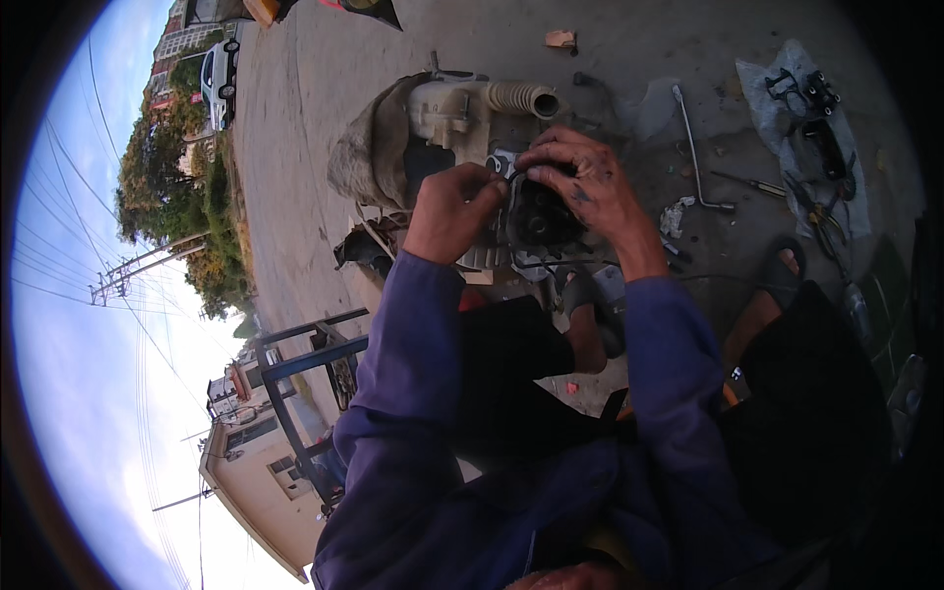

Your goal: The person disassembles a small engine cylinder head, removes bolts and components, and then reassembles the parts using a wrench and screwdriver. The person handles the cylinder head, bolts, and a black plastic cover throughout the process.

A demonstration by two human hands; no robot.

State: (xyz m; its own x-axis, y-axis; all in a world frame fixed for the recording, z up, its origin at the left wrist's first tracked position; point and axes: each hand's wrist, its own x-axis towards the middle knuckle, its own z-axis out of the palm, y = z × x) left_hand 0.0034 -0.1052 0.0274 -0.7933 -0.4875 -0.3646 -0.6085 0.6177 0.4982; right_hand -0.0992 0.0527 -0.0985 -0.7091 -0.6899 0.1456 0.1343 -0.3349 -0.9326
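Before me on the ground sits a small engine [509,228] with an open dark cavity [544,214] ringed by a pale metal rim. My left hand [459,210] is at the rim's left side, thumb and forefinger pinched together. From the other side my right hand [579,173] reaches over the cavity, its fingers bent and smudged dark. Between the fingertips runs a thin black strip [511,177], perhaps a rubber gasket, partly hidden by the fingers. A ribbed intake hose [520,98] joins a dusty housing [441,110] just beyond my hands.
A coarse cloth [369,151] drapes the housing's left. To the right lie a long bent wrench [692,147], a screwdriver [752,183], pliers [824,221] and a plastic sheet [855,158] bearing engine parts. A sandalled foot [783,265] is beside the tools. A blue metal frame [313,358] stands left.
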